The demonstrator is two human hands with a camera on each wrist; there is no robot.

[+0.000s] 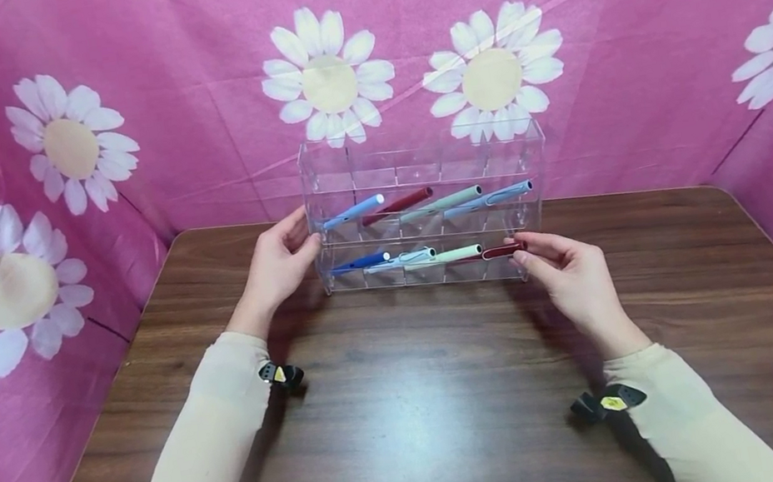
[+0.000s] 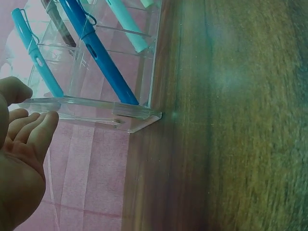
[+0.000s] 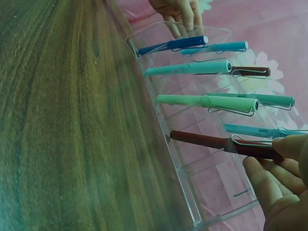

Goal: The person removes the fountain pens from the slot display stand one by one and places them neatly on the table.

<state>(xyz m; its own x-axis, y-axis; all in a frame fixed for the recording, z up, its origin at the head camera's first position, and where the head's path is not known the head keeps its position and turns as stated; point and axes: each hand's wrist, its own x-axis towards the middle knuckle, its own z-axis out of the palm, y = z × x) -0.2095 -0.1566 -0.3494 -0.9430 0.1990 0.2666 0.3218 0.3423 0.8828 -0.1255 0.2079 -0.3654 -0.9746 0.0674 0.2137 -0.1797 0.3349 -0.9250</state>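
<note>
A clear plastic pen rack (image 1: 376, 177) stands on the table with pens lying slanted in two rows. My left hand (image 1: 280, 264) grips its left side wall, thumb toward the front and fingers along the outside. At the lower right, my right hand (image 1: 578, 278) pinches the cap end of a dark red pen (image 3: 197, 139), whose other end lies in the lower row. Left of it lie a pale green pen (image 3: 185, 100), a light blue pen (image 3: 187, 68) and a dark blue pen (image 3: 168, 45). The upper row holds blue, dark red, grey-green and light blue pens.
The brown wooden table (image 1: 403, 441) extends in front of the rack. Close behind the rack hangs a pink cloth (image 1: 196, 94) with large white flowers, also along both sides. Each wrist carries a small black camera on a strap.
</note>
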